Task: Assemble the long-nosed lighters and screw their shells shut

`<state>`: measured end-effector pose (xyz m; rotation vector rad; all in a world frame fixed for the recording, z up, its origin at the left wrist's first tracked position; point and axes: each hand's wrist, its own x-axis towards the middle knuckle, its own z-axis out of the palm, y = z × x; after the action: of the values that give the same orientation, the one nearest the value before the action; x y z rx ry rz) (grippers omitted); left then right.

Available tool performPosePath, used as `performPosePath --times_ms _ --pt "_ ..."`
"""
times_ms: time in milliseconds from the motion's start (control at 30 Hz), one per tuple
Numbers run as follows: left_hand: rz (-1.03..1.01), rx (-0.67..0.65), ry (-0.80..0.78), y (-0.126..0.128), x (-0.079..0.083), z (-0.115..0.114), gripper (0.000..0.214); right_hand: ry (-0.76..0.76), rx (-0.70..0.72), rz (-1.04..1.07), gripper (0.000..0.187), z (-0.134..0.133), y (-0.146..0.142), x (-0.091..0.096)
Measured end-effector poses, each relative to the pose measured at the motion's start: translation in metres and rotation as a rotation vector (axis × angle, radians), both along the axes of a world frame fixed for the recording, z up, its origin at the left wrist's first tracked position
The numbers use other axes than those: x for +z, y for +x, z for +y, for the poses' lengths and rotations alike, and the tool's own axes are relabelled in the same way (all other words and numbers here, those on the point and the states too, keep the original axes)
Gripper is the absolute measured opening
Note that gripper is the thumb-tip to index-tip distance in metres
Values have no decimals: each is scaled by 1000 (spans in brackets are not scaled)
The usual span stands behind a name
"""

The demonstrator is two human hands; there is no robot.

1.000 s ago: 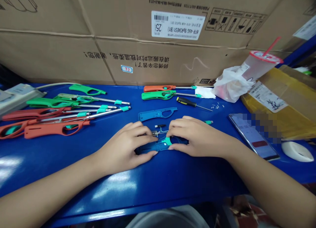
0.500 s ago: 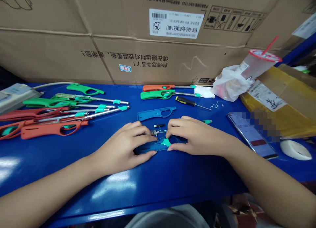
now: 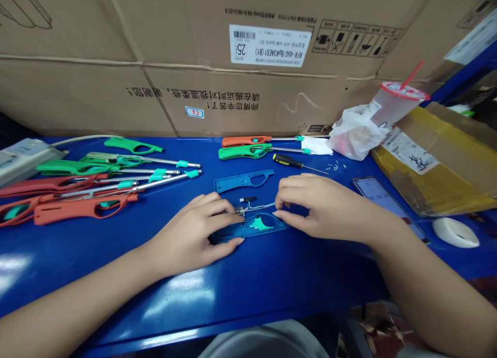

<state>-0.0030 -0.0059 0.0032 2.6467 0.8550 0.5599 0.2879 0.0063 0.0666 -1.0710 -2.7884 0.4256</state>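
Blue plastic lighter half-shell (image 3: 235,233) lay open side up, mid-surface, on the glossy blue surface (image 3: 240,285). Left hand (image 3: 200,231) grasped its grip end, thumb along the near side, fingers over the far side. Right hand (image 3: 316,208) was at the loop end, thumb and index almost together by a thin metal rod (image 3: 261,208); couldn't tell if pinching it.

Looked partway: turquoise plastic trigger (image 3: 261,224) sat in the shell; rod lay outside, just beyond it; matching blue plastic cover half (image 3: 233,182) was not on, apart, toward the far edge. Black-and-yellow-handled screwdriver (image 3: 287,160) and small white bits (image 3: 336,166) lay farther out. Orange and green plastic lighters (image 3: 73,209) lay bunched toward the left edge.

Hidden: grip end under left hand, rod's right end behind right fingers. Black-and-white small part (image 3: 248,199): too tiny to identify. Dark-framed phone (image 3: 376,193), near right edge: partly covered by right arm. Leftmost lighters: cut off.
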Motion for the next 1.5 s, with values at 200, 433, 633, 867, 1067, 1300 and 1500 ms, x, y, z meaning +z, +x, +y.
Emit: performPosePath --times_ms 200,433,633,867,1067,1300,1500 --pt "-58 52 97 2 2 7 45 43 -53 -217 14 -1 -12 -7" --pt "26 71 -9 -9 12 32 20 -60 -122 -28 7 18 20 -11" --pt "79 62 -75 -15 11 32 23 -120 -123 -59 6 27 29 -25" --pt "63 79 -23 -17 9 28 29 -158 -106 -27 4 22 23 -24" --pt "39 44 -42 -22 21 18 28 -250 -87 6 3 16 27 -15" --pt "46 17 -131 -19 19 18 32 -336 -103 -17 7 13 23 -12" --pt "4 16 -156 -20 30 17 28 -365 -46 29 8 14 23 -9"
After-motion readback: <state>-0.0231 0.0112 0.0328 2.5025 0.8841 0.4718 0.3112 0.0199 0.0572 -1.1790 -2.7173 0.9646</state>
